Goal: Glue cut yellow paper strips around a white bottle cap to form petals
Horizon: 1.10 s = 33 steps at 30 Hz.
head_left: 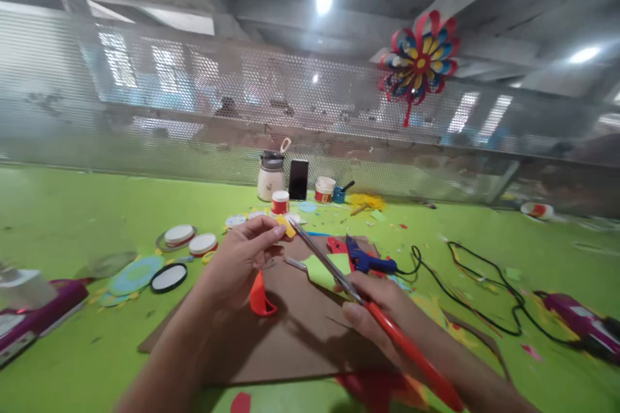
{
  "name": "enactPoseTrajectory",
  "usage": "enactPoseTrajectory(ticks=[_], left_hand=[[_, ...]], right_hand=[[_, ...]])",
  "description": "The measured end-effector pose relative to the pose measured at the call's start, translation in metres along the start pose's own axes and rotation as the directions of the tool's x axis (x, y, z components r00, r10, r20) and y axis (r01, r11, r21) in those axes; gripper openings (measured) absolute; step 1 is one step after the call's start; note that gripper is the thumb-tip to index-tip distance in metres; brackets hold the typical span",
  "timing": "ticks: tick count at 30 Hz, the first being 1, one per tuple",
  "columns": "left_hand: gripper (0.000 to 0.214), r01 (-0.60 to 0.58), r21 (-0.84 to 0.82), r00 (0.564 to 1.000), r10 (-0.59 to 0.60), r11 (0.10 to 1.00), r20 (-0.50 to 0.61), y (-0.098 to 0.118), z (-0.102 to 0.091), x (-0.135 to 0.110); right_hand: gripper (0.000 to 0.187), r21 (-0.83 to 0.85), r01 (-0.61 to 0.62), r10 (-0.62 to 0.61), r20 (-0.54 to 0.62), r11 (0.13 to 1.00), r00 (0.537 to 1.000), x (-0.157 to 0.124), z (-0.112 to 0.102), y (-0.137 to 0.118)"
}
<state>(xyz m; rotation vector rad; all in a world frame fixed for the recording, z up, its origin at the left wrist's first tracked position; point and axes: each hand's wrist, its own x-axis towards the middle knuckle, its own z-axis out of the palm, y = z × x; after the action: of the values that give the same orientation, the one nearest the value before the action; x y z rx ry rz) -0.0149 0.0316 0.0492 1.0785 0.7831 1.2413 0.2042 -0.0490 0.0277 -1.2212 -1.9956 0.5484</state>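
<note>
Both hands are up over a brown board (pixel 290 358). The left hand (pixel 245 251) pinches a small yellow paper (pixel 284 226) between thumb and finger, maybe so its other side pokes out free for the scissors (pixel 329 263). The right hand (pixel 385 293) is curled around the red handle of the scissors. Their tips touch the paper or are just beside it; I cannot tell which, or how far the blades are open. The board lies flat on the green bench (pixel 97 206), perhaps to keep it from getting cut or sticky. A blue glue gun (pixel 361 258) rests at the board's back right, likely so it is easy to grab. A phone (pixel 298 181) stands at the back, near a white jug (pixel 270 184), out of the way.
</note>
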Motion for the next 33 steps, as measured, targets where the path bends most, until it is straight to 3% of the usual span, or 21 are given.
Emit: enactPoseTrajectory(ticks=[3, 11, 33], left_hand=[[0.010, -0.040, -0.038, 0.999, 0.039, 0.998, -0.032, 0.004, -0.005, 0.000], [0.012, 0.001, -0.048, 1.000, -0.001, 0.999, 0.009, 0.005, -0.006, 0.001], [0.014, 0.029, -0.062, 0.998, -0.032, 0.998, -0.056, -0.010, 0.003, 0.003]], right_hand=[[0.037, -0.073, 0.013, -0.007, 0.090, 0.997, 0.996, -0.002, -0.001, 0.003], [0.046, -0.156, 0.065, -0.051, 0.094, 0.986, 0.994, -0.006, 0.011, 0.015], [0.055, -0.090, -0.007, 0.013, 0.069, 0.996, 0.998, -0.010, 0.019, 0.030]])
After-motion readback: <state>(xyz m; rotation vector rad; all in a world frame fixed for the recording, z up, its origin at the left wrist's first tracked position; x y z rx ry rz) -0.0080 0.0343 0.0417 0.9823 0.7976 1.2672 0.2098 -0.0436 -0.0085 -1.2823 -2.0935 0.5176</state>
